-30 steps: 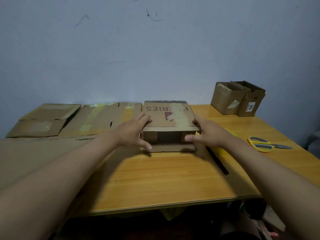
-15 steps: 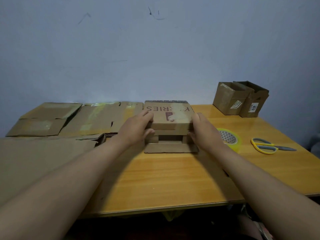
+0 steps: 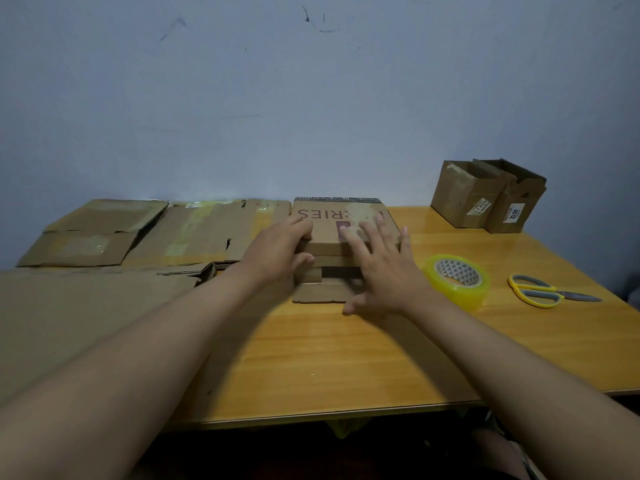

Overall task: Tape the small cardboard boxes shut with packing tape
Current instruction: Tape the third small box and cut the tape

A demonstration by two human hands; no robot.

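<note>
**Spotter:** Wooden table (image 3: 346, 368) against a bare bluish wall, and your small cardboard box (image 3: 341, 225) sits at the back middle of it, printed top facing up, its front end not yet closed: one flap (image 3: 320, 292) lies flat on the wood toward you, with a dark gap above it.

**Operator:** What are my hands doing?

**Spotter:** Your left hand (image 3: 277, 252) grips the box's left front corner, fingers curled over the top edge and thumb pressed to the front. Your right hand (image 3: 382, 268) is spread flat, fingers apart and straight, lying across the right part of the top and front; it clamps nothing.

**Operator:** So which step is this?

**Spotter:** By my reading you're folding the box closed and holding it in shape; no tape is on that front seam yet. Next you'd fold the loose flap up, pin it with your left hand, and send your right to the packing tape roll (image 3: 457, 280), which lies flat just beside your right wrist. The yellow-handled scissors (image 3: 540, 292) lie further right for the cut.

**Operator:** Anything in the boxes?

**Spotter:** I can't tell what, if anything, is inside yours; the gap is too dark. Two more boxes (image 3: 485, 199) stand touching in the far right corner, tops open, contents hidden from this angle. Flattened cardboard (image 3: 145, 233) covers the left side.
</note>
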